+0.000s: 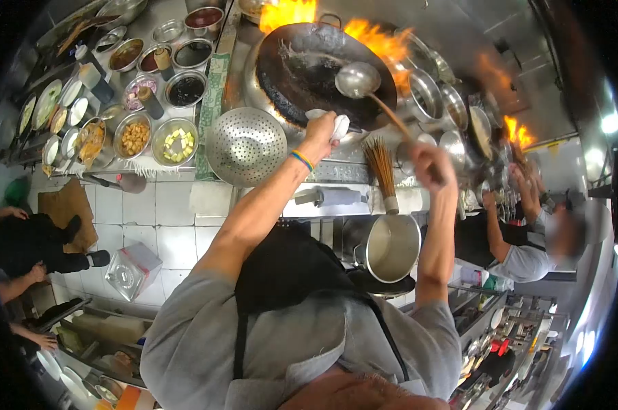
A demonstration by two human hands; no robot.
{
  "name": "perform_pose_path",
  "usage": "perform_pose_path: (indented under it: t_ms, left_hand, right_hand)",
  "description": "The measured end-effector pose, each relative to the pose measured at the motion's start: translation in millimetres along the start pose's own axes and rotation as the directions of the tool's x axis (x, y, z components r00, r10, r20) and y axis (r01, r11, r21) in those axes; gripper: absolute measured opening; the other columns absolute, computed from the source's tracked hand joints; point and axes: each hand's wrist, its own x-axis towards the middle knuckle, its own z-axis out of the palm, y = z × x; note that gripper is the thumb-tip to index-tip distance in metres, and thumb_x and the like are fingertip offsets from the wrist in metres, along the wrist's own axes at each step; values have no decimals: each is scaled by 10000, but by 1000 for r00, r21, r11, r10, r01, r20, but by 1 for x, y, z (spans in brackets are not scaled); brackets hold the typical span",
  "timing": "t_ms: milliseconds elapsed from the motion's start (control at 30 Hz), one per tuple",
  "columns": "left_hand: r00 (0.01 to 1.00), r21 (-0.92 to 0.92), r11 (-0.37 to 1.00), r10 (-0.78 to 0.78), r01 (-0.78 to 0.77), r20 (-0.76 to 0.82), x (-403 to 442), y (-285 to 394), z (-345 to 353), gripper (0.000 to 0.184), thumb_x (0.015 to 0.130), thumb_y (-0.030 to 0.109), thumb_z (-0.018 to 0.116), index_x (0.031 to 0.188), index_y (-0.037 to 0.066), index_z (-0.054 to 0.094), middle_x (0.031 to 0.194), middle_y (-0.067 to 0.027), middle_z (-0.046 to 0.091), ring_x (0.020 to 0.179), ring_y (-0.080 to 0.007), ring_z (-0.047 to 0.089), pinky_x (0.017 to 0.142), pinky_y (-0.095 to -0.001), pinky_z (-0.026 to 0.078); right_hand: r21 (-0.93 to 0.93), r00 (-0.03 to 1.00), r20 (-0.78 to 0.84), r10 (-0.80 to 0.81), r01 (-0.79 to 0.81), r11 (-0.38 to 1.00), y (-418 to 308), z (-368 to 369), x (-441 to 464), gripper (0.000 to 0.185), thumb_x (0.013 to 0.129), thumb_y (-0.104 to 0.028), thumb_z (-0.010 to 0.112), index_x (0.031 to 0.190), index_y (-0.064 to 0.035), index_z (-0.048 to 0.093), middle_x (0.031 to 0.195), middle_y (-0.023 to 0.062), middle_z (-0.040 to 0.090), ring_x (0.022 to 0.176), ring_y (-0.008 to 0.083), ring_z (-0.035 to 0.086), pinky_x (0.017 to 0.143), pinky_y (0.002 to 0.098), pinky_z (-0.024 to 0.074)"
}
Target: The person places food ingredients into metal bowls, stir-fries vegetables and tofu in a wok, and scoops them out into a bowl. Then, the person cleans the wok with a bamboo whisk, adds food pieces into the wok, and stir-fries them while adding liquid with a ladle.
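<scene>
Out in front, hold the wok steady, with flames rising behind the far rim and the colander just beside it on the left. Guide the ladle, poised over the wok, in smooth sweeps, probably best without knocking metal. With the right hand wrapped round the ladle's wooden shaft, work from the wrist; with the left hand clutching a white cloth at the near rim, guard against heat.
</scene>
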Motion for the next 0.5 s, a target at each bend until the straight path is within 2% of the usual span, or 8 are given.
perform_pose_path:
  t_ms: [33, 67, 133, 200, 267, 300, 467, 500]
  left_hand:
    - [1000, -15, 1000, -4, 4, -16, -4, 6, 3, 218, 923, 292, 515, 838, 117, 613, 702, -39, 599, 543, -152, 524, 395, -299, 325]
    - [999, -27, 999, -24, 23, -36, -10, 7, 4, 214, 923, 292, 515, 847, 118, 613, 707, -39, 600, 546, -154, 525, 397, -301, 325]
    - [999, -47, 998, -33, 32, -17, -12, 9, 1, 208, 927, 292, 516, 862, 120, 614, 721, -38, 608, 559, -155, 532, 402, -304, 323]
    - [999, -60, 998, -38, 37, -7, -12, 11, -1, 207, 931, 293, 516, 866, 122, 614, 731, -37, 615, 569, -156, 537, 405, -305, 321]
    - [999, -56, 998, -39, 39, 0, -10, 11, -1, 211, 935, 295, 516, 861, 123, 614, 737, -37, 620, 577, -156, 541, 406, -306, 318]
    - [998, -55, 997, -56, 55, -2, -5, 9, -2, 213, 939, 296, 514, 859, 126, 615, 742, -37, 627, 576, -157, 541, 404, -308, 314]
    - [998, -52, 997, -62, 62, -5, -8, 9, -3, 213, 942, 305, 509, 837, 147, 606, 701, -22, 596, 552, -159, 515, 404, -309, 311]
    - [998, -46, 997, -67, 67, 8, -6, 9, -3, 215, 943, 308, 508, 832, 151, 604, 692, -18, 589, 548, -159, 509, 405, -309, 310]
  right_hand:
    - [-411, 975, -206, -88, -5, 912, 8, 19, -8, 106, 898, -93, 524, 874, 6, 556, 607, 13, 502, 421, 88, 457, 359, 219, 367]
    - [-606, 958, -251, -140, -43, 794, 14, 38, -26, 207, 880, -89, 557, 1033, 47, 583, 584, -2, 492, 418, 78, 455, 376, 229, 359]
    - [-788, 861, -94, -500, 243, 566, 58, -15, -17, 394, 860, -49, 572, 1239, 56, 553, 608, 10, 509, 441, 75, 463, 398, 256, 355]
    - [-849, 800, -116, -588, 228, 477, 83, -41, -29, 528, 847, -34, 582, 1360, 46, 486, 664, 31, 534, 511, 74, 463, 446, 263, 362]
    - [-935, 690, -145, -709, 138, 326, 124, -76, -39, 462, 837, -38, 582, 1273, 105, 527, 757, 41, 557, 661, 86, 464, 534, 260, 391]
    - [-841, 694, -298, -656, 135, 525, 152, -95, -46, 441, 841, -33, 573, 1259, 104, 538, 791, 37, 575, 669, 95, 482, 558, 260, 416]
    - [-748, 710, -422, -564, 79, 659, 234, -148, -85, 396, 833, -41, 580, 1215, 61, 599, 795, -1, 611, 645, 86, 511, 588, 252, 445]
    - [-817, 688, -350, -636, 108, 566, 240, -163, -84, 369, 814, -37, 587, 1171, 45, 632, 709, 33, 612, 612, 91, 504, 560, 292, 443]
